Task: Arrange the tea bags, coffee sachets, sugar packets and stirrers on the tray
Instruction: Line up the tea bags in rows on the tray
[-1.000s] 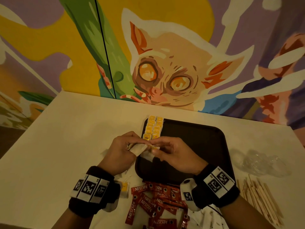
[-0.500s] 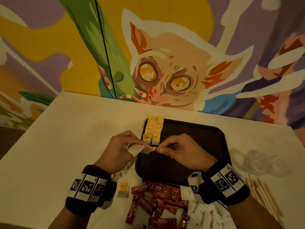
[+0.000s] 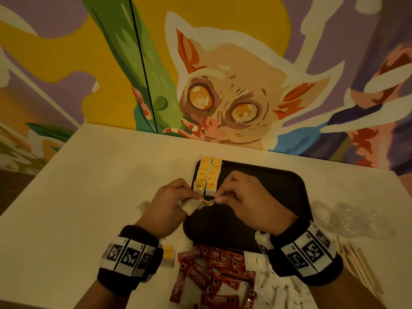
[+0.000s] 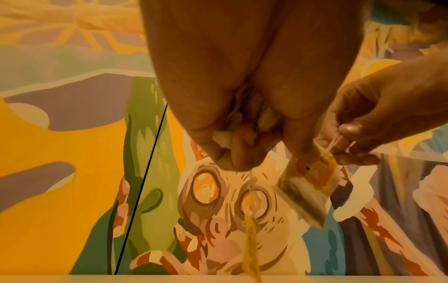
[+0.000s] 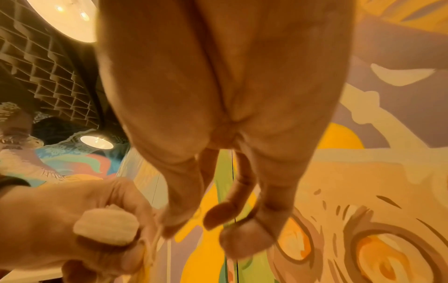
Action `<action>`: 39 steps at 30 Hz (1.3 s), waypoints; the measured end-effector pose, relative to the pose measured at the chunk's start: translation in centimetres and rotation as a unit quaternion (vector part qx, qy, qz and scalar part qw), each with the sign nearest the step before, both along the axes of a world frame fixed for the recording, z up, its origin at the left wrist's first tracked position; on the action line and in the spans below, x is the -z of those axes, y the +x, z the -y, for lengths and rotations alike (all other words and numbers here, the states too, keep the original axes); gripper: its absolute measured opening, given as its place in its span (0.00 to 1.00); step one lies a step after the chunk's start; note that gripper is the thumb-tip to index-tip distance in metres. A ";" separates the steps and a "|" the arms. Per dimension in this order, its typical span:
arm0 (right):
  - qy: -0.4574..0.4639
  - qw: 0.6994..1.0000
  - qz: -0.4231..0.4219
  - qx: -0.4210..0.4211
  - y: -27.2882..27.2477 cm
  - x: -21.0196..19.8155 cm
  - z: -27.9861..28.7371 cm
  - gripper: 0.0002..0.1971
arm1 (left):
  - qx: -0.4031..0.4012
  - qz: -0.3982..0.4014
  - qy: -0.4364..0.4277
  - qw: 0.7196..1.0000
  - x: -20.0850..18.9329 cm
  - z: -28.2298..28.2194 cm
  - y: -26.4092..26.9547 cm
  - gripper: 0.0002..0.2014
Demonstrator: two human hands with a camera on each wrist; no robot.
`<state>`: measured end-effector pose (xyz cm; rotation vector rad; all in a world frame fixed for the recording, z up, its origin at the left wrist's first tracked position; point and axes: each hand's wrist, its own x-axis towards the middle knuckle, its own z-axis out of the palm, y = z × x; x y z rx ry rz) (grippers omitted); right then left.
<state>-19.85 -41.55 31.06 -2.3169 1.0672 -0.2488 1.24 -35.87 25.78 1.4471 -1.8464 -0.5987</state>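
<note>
I have my left hand [image 3: 169,202] curled round a tea bag [image 3: 190,205] just left of centre in the head view, over the near-left edge of the black tray [image 3: 278,181]. My right hand [image 3: 247,197] pinches the bag's string [image 4: 335,142] between thumb and fingertip. I judge I hold it this way to untangle or tuck the string before laying the bag down. Its long axis runs roughly left to right, tag end toward the right hand. Two rows of tea bags [image 3: 207,175] run up the tray's left side, tags facing me. Coffee sachets [image 3: 211,275] lie loose at lower centre and stirrers [image 3: 356,264] at lower right, still off the tray.
</note>
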 end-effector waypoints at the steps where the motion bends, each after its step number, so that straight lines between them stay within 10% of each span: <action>1: -0.006 1.000 0.020 -0.002 0.0 0.0 0.1 0.06 | 0.005 -0.007 0.003 1.000 -0.1 0.0 0.0 0.11; 17: 0.197 0.932 0.293 0.087 1.1 3.7 -0.5 0.09 | -0.017 -0.231 -0.046 0.972 -1.6 0.0 -0.8 0.09; 33: 0.204 0.930 0.267 0.149 3.0 9.0 -1.8 0.07 | -0.139 -0.189 0.029 0.972 2.5 -1.4 -0.8 0.14; 39: 0.220 0.931 0.176 0.234 2.6 13.5 1.2 0.05 | -0.199 -0.338 0.177 0.903 4.1 -1.9 -0.5 0.09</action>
